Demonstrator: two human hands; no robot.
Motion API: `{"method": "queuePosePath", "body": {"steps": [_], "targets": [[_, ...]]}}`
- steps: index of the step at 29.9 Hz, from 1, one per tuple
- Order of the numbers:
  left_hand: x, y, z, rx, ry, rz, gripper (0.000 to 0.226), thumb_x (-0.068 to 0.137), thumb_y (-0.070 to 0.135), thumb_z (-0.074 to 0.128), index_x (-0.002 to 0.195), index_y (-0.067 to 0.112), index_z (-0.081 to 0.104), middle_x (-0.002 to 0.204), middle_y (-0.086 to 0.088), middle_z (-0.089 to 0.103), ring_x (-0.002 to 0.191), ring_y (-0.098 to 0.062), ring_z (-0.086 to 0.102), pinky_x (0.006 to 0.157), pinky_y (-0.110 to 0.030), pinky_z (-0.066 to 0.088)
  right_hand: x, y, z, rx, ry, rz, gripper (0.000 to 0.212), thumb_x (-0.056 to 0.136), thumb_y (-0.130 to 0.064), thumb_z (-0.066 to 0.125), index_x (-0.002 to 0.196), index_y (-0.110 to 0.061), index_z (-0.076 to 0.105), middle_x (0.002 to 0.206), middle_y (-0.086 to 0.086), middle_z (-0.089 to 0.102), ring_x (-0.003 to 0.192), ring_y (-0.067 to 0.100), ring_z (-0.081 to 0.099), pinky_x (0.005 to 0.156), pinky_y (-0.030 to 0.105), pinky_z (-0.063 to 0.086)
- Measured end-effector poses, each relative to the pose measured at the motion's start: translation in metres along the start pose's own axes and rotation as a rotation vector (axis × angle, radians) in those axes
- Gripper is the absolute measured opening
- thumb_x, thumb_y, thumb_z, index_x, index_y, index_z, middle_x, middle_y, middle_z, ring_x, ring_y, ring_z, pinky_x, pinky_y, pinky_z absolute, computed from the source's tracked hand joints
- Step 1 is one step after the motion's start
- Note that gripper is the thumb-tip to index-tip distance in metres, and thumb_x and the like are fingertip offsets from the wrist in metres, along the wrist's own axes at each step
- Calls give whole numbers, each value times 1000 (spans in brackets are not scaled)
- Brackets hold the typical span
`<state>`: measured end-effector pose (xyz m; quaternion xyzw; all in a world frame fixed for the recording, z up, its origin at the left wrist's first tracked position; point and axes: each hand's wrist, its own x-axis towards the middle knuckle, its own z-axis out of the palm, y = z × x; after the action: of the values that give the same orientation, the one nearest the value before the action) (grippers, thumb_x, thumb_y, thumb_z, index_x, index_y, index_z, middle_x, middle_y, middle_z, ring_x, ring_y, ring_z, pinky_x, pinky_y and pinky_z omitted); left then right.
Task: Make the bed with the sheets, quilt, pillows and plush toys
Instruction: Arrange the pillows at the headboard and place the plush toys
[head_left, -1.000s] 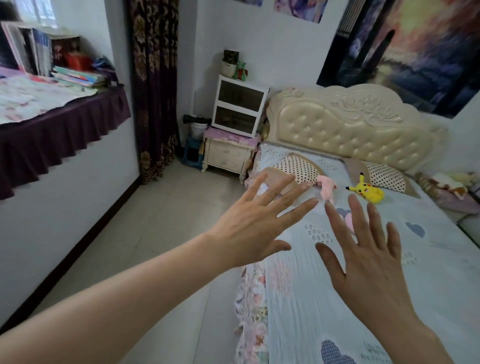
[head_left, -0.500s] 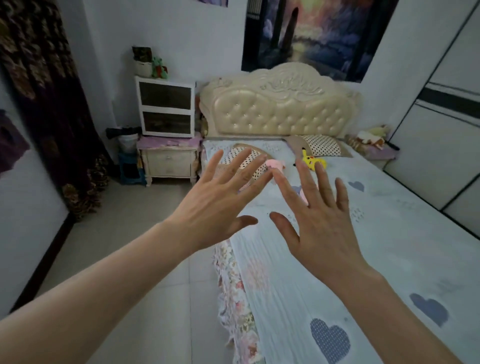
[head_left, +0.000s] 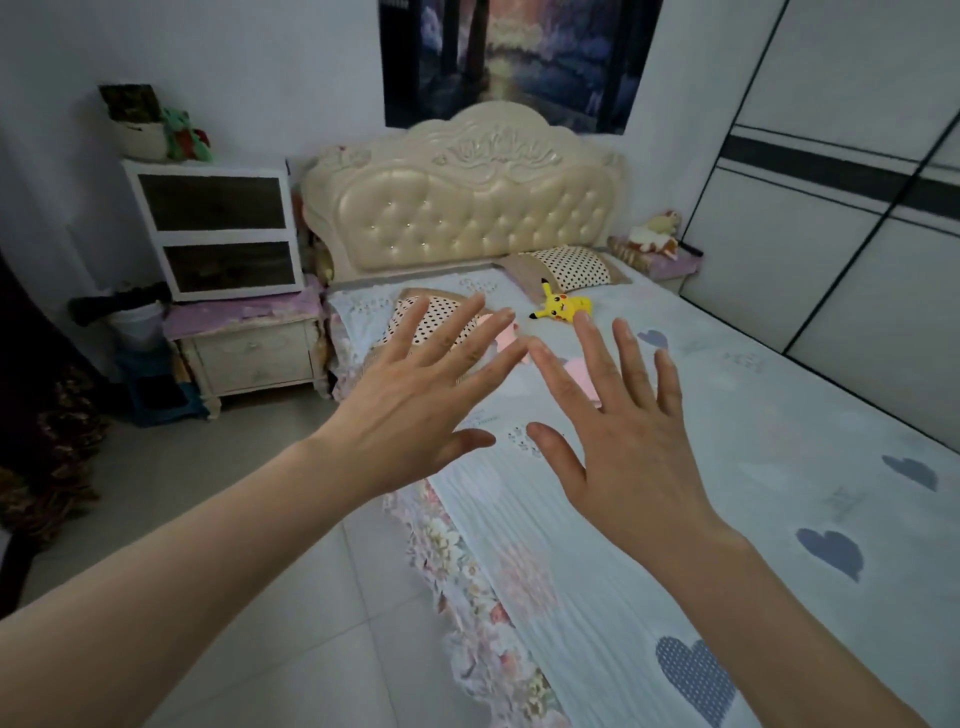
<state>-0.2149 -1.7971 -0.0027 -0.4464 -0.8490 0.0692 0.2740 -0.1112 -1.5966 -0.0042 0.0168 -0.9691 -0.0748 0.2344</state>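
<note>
A pale quilt (head_left: 701, 467) with blue and pink hearts lies flat over the bed, above a floral sheet edge (head_left: 467, 582) hanging on the left side. Two polka-dot pillows sit at the headboard, one at the left (head_left: 415, 322) and one at the right (head_left: 569, 268). A yellow plush toy (head_left: 561, 307) lies between them, and a pink plush (head_left: 501, 335) shows partly behind my fingers. My left hand (head_left: 415, 405) and my right hand (head_left: 618, 431) are held up in the air over the bed, fingers spread, holding nothing.
A cream tufted headboard (head_left: 467, 213) stands against the back wall. Left of the bed is a nightstand (head_left: 254, 353) with a white cabinet (head_left: 213, 228) on it. A wardrobe (head_left: 857, 234) lines the right wall. Another nightstand (head_left: 670, 262) at the far right carries a plush. Tiled floor (head_left: 234, 519) runs along the left.
My view has swung right, from the curtain and shelf side onto the whole bed. Both hands stayed raised and spread, and have drawn closer together.
</note>
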Motion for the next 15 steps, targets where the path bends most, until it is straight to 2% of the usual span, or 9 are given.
{"method": "queuePosePath", "body": {"steps": [5, 9, 15], "targets": [[5, -64, 31, -28, 13, 31, 87, 89, 64, 40, 156, 21, 8, 163, -9, 3, 149, -32, 0, 116, -61, 12, 54, -37, 23, 6, -7, 26, 60, 100, -55, 26, 154, -38, 7, 164, 3, -2, 150, 30, -2, 115, 60, 16], [18, -97, 62, -34, 38, 37, 86, 89, 65, 42, 156, 20, 10, 163, -8, 3, 149, -32, 0, 117, -61, 11, 95, -46, 49, 1, -3, 13, 59, 100, -55, 23, 154, -37, 9, 164, 2, -3, 150, 29, -2, 116, 59, 15], [57, -161, 132, -26, 24, 57, 90, 88, 63, 50, 156, 21, 9, 163, -8, 2, 150, -31, 0, 117, -61, 11, 176, -42, 111, 10, 9, 6, 61, 100, -53, 29, 154, -38, 6, 164, 3, -2, 150, 30, -2, 116, 59, 14]]}}
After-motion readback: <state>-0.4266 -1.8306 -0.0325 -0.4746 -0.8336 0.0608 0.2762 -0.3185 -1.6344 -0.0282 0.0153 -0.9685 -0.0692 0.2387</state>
